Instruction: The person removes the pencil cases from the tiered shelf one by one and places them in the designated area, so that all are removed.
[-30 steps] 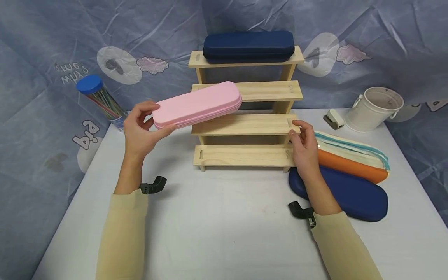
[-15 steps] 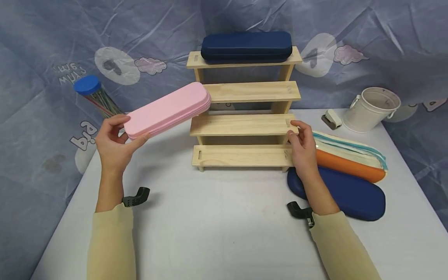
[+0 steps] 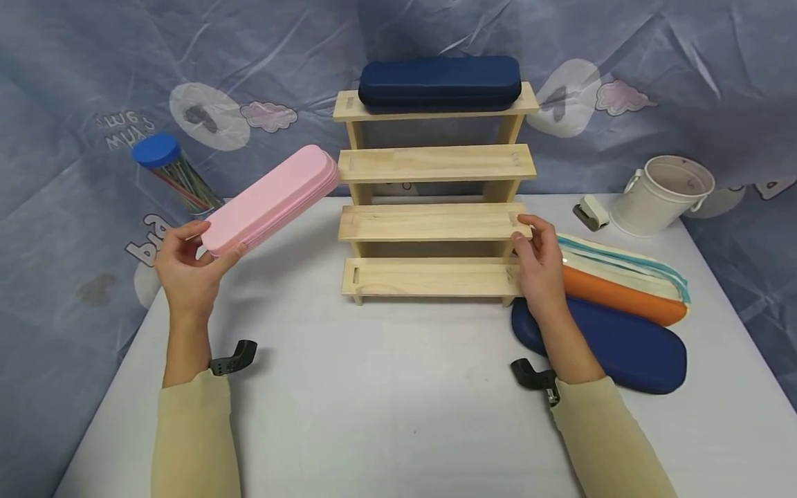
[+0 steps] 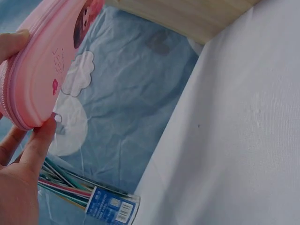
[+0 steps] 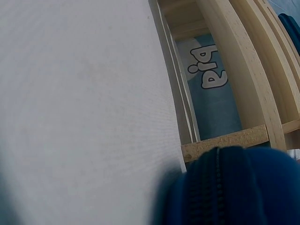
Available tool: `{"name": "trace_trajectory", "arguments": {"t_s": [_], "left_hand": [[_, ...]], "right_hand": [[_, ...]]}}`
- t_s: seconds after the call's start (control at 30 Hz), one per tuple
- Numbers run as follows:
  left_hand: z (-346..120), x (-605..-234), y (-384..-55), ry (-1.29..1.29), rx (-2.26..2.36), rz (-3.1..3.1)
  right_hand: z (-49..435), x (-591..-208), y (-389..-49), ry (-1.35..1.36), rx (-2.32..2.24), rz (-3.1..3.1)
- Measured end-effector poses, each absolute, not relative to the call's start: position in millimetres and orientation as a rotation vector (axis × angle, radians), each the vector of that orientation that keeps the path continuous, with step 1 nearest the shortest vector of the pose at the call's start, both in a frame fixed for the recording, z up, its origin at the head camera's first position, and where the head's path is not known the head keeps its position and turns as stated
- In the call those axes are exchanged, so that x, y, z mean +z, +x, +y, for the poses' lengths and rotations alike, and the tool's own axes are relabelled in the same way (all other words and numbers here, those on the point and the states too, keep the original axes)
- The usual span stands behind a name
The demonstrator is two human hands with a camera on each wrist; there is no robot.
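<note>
My left hand [image 3: 190, 270] pinches the near end of a pink zippered pencil case [image 3: 270, 199], thumb and fingers on opposite edges. The case is raised in the air, tilted, its far end beside the second tier of the stepped wooden shelf [image 3: 432, 223]. In the left wrist view the pink pencil case [image 4: 44, 61] shows its zipper and a printed side. At the shelf's right end my right hand [image 3: 540, 266] grips the edge of a middle board between thumb and fingers. A dark blue pencil case [image 3: 439, 83] lies on the top tier. The right wrist view does not show the hand.
Right of the shelf lie an orange and cream pouch [image 3: 629, 280] and a blue pencil case [image 3: 613, 342]. Behind them stand a white bucket [image 3: 647, 200] and a small white stapler-like object [image 3: 591, 211]. A blue-lidded jar of sticks [image 3: 174, 173] leans at back left.
My left hand has moved left and toward me with the pink pencil case, drawing it off from in front of the shelf and tilting it more steeply. My right hand stays at the board.
</note>
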State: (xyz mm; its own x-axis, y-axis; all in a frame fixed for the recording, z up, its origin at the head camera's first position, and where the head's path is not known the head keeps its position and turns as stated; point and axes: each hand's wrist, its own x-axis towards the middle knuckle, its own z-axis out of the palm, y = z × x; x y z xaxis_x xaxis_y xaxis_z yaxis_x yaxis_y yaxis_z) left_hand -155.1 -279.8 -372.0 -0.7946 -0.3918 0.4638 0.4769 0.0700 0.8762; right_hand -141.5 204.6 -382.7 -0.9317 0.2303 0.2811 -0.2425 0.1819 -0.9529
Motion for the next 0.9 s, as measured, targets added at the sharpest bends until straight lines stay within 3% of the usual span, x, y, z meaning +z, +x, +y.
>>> {"name": "trace_trajectory", "arguments": {"t_s": [0.37,0.6,0.9], "left_hand": [[-289,-392,-161,0.086,-1.736,-1.891],[-286,-412,-166,0.216,-1.445,-2.144],[-280,-436,-171,0.174,-1.363,-2.31]], "right_hand": [[210,-394,-148,0.001,1.814,-2.106],[217,-411,-157,-0.001,1.803,-2.101],[218,-412,-158,0.008,1.822,-2.087]]}}
